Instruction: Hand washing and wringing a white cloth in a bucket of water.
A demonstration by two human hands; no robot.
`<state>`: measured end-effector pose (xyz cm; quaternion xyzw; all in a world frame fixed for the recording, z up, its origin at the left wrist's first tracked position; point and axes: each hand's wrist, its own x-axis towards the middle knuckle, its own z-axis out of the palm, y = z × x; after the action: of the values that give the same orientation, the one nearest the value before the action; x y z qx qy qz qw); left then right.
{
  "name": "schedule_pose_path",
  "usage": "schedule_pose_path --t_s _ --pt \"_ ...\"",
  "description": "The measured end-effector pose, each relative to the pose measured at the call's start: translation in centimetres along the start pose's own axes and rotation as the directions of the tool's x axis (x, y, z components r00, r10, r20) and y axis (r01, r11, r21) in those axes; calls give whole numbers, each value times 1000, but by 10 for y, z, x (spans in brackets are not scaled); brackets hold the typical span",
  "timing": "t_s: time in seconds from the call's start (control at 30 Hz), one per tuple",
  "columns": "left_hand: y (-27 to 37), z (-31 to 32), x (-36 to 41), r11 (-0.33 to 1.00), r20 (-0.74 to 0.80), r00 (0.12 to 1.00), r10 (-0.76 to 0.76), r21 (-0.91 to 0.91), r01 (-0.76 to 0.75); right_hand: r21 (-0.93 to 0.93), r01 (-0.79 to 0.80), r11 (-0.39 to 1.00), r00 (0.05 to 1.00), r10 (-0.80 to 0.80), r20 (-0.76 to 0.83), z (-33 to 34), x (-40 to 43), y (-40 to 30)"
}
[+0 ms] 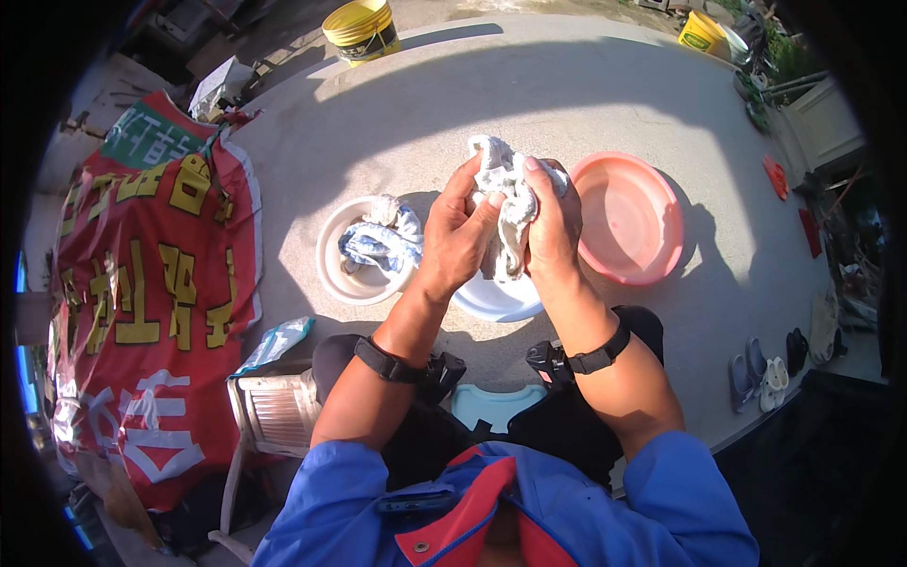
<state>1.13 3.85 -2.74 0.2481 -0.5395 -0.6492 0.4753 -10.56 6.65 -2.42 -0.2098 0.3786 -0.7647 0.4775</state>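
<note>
Both of my hands grip a crumpled white cloth (511,191), bunched up in front of me. My left hand (457,237) has its thumb pressed on the cloth's near side. From the other side, my right hand (555,220) wraps round it, with the thumb near the top. Directly below the cloth is a pale basin (499,306), mostly hidden by my hands and forearms. At the left a white basin (327,266) holds a blue-and-white cloth (375,244) and a whitish one. To the right of my right hand lies a pink plastic basin (631,216) with a smooth bottom.
A wooden chair (280,411) stands beside my left knee, with a plastic packet (280,344) near it. A red banner (159,283) bearing writing drapes along the left. Yellow buckets stand far off, one a yellow bucket (361,32). Grey clogs (744,375) and other shoes lie right.
</note>
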Motion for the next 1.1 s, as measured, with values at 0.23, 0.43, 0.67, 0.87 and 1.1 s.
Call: schedule_pose_path --t_s 0.23,0.43,0.67,0.87,1.1 --pt "3 -22 8 995 -362 931 44 -72 -75 -502 290 815 900 -53 434 9 -11 -14" --pt "17 -43 11 943 -392 918 -55 -322 -81 -455 305 837 937 -177 301 18 -20 0" --pt "-10 4 -7 986 -183 983 16 -159 -45 -578 563 591 823 -463 328 -5 18 3" --pt "7 -32 13 995 -427 904 39 101 5 -613 399 682 899 -160 407 29 -25 7" --pt "-4 16 -4 862 -299 932 207 507 -29 -625 414 662 910 -298 287 -7 10 -5"
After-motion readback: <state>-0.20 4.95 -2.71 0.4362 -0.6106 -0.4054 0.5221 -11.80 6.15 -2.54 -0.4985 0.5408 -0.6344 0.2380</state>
